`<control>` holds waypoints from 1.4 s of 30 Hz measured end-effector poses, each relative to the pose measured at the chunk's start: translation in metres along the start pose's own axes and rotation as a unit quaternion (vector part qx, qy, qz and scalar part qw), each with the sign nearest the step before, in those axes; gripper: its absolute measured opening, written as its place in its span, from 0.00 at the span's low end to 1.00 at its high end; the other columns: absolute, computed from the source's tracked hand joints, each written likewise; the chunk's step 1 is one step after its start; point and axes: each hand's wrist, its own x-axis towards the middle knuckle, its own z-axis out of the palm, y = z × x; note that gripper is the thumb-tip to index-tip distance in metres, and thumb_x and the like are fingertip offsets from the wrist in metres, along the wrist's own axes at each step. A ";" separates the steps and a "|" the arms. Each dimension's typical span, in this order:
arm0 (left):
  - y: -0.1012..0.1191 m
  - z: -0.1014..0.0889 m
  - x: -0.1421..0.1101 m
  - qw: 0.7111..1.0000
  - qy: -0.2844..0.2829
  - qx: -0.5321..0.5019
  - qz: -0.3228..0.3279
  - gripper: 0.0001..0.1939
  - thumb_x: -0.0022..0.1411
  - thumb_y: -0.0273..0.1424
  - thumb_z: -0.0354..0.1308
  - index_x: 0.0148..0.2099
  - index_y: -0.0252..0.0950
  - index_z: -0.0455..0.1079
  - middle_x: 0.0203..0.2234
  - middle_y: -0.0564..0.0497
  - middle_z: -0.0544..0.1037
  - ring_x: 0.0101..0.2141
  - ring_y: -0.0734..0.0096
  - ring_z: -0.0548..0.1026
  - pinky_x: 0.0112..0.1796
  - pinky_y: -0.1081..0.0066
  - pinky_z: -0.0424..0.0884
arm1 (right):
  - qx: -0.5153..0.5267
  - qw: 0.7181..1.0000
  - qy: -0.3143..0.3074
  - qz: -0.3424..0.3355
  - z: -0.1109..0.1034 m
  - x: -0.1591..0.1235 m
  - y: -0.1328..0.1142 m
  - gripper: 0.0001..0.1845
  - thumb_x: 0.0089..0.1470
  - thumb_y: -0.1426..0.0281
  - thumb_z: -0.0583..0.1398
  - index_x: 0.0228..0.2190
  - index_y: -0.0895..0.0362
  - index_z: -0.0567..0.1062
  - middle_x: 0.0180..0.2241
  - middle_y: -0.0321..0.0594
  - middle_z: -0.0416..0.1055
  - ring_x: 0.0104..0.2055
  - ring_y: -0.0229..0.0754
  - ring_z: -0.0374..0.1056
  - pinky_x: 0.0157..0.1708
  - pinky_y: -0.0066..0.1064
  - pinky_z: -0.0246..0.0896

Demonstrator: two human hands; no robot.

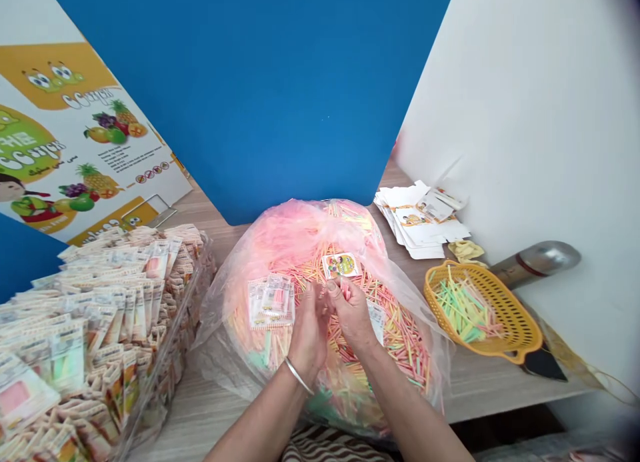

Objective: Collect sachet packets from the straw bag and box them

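L hand (309,335): fingers closed, tips against R's, item if any hidden; bangle (299,375) on wrist.
R hand (353,312): fingertips pinched, just below printed sachet (341,265).
Under both: clear plastic bag (220,329) of pastel sticks (400,342).
Beside L: sachet stack (270,302).
Far L: clear bin (186,315) of filled sachets.
R: yellow basket (483,302) w/ sticks; flat printed cartons (420,225).

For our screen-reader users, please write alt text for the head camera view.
The left hand, wearing a bangle, and right hand meet over a clear plastic bag of pastel sticks. A clear bin of packets stands left; a yellow basket of sticks stands right.
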 end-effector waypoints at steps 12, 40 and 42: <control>-0.001 0.020 -0.014 0.960 -0.002 -0.249 -0.128 0.19 0.67 0.44 0.52 0.41 0.33 0.73 0.37 0.48 0.77 0.42 0.72 0.75 0.46 0.74 0.71 | -0.129 0.988 -0.002 -0.089 -0.012 -0.013 0.000 0.06 0.57 0.65 0.62 0.36 0.52 0.75 0.34 0.36 0.76 0.49 0.47 0.70 0.66 0.53 0.27; -0.025 0.024 0.015 0.772 -0.049 0.591 0.228 0.23 0.59 0.40 0.61 0.53 0.36 0.68 0.51 0.40 0.73 0.55 0.52 0.67 0.55 0.54 0.61 | -0.037 0.986 0.158 -0.023 -0.094 -0.015 -0.011 0.24 0.64 0.53 0.52 0.45 0.55 0.78 0.22 0.34 0.66 0.27 0.41 0.65 0.34 0.33 0.64; -0.029 0.029 0.018 0.663 -0.066 0.715 0.213 0.21 0.57 0.42 0.64 0.48 0.35 0.70 0.44 0.40 0.76 0.51 0.50 0.70 0.51 0.55 0.62 | -0.038 0.984 0.173 0.002 -0.103 -0.018 -0.010 0.24 0.62 0.52 0.53 0.43 0.56 0.78 0.19 0.32 0.61 0.23 0.38 0.59 0.27 0.30 0.60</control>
